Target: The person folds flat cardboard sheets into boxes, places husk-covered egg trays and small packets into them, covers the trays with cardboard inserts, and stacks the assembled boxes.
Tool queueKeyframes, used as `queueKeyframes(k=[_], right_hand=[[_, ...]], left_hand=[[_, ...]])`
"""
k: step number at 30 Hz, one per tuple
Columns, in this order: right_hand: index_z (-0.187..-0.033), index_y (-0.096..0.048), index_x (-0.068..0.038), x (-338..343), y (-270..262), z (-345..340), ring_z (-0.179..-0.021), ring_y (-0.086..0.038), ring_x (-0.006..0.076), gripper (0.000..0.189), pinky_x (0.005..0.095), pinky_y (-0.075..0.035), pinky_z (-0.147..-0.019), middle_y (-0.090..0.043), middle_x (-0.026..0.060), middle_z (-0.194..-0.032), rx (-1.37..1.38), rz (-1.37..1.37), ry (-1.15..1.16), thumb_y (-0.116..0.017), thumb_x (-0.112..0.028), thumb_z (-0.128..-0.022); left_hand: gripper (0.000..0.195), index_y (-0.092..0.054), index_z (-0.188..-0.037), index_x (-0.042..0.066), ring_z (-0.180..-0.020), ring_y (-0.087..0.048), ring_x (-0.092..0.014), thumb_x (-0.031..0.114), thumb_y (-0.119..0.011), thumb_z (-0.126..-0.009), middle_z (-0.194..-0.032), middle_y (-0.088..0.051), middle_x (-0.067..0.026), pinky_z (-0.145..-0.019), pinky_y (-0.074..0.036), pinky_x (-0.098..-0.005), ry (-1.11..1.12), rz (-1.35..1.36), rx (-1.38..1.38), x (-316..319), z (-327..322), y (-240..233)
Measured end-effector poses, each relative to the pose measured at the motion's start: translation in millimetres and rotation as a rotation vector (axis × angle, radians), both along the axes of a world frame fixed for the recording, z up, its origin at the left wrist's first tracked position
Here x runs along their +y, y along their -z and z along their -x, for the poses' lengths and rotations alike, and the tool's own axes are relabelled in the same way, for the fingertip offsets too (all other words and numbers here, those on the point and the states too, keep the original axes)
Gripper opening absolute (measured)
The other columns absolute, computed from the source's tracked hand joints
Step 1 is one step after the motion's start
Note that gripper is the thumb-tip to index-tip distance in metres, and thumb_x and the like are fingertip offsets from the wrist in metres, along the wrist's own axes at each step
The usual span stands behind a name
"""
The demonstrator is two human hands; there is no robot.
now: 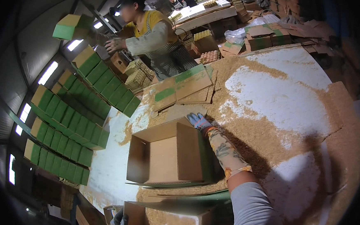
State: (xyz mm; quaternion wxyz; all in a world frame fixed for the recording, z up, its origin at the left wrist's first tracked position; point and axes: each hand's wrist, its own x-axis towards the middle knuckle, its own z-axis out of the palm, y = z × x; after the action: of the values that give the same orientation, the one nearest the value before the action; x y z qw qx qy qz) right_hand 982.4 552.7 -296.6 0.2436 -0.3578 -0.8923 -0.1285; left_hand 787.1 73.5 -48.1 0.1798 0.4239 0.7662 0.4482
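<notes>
An empty-looking cardboard box [164,156] with green outer sides rests on the white table, its opening towards me. My right hand [200,122], in a blue and grey work glove with a patterned sleeve cover, lies against this box's far right corner, fingers spread. Nearer me, a second cardboard box [135,219] stands at the table's near edge, with sawdust-like litter showing inside its walls. My left hand [119,224], gloved, grips the left wall of that nearer box at the bottom of the view. Flattened cardboard boxes [187,85] lie beyond the first box.
Loose brown litter [245,121] covers much of the table [277,88]. Stacks of green and brown boxes [66,119] stand at the left. Across the table a person [160,36] reaches towards a raised box [72,27]. Egg trays [210,56] stand behind the table.
</notes>
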Motion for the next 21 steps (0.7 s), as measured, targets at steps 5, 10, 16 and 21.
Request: queueKeyframes(k=[5,10,16,21], right_hand=[[-0.131,-0.038,-0.016,-23.5,14.0,-36.3,-0.123,-0.030,0.0383,0.058,0.0564,-0.025,-0.095,-0.032,0.0175,-0.135,-0.059,0.398,0.097,-0.048,-0.042,-0.080],[-0.127,-0.043,-0.016,-93.9,-65.3,-147.6,-0.114,-0.039,0.0348,0.073,0.0470,-0.031,-0.091,-0.044,0.0200,-0.120,-0.116,0.594,0.445,-0.056,-0.059,-0.069],[-0.117,-0.050,-0.009,-220.2,-83.8,-247.8,-0.107,-0.046,0.0300,0.062,0.0398,-0.036,-0.084,-0.050,0.0182,-0.113,-0.452,0.753,0.649,-0.054,-0.053,-0.073],[-0.111,-0.054,-0.009,-279.9,-89.3,-315.3,-0.099,-0.054,0.0259,0.042,0.0362,-0.041,-0.079,-0.056,0.0139,-0.110,-0.504,0.595,0.507,-0.048,-0.039,-0.082]], left_hand=[[0.035,-0.057,-0.108,-0.006,-0.085,-0.056,-0.013,0.019,-0.060,-0.084,-0.096,-0.063,-0.0085,-0.074,-0.045,-0.0279,0.014,0.041,0.158,-5.8,9.1,2.9],[0.034,-0.053,-0.114,-0.006,-0.094,-0.056,-0.015,0.008,-0.059,-0.084,-0.107,-0.060,-0.0109,-0.082,-0.044,-0.0281,0.011,-0.061,-0.272,-5.8,-0.3,1.1],[0.040,-0.046,-0.121,-0.003,-0.111,-0.047,-0.022,0.008,-0.056,-0.084,-0.121,-0.050,-0.0140,-0.095,-0.036,-0.0321,0.171,-0.117,-0.001,-6.8,9.4,9.4],[0.062,-0.046,-0.123,0.003,-0.114,-0.041,-0.039,0.029,-0.065,-0.071,-0.125,-0.041,-0.0221,-0.098,-0.031,-0.0459,0.908,-0.078,0.800,-1.8,-44.4,-52.3]])
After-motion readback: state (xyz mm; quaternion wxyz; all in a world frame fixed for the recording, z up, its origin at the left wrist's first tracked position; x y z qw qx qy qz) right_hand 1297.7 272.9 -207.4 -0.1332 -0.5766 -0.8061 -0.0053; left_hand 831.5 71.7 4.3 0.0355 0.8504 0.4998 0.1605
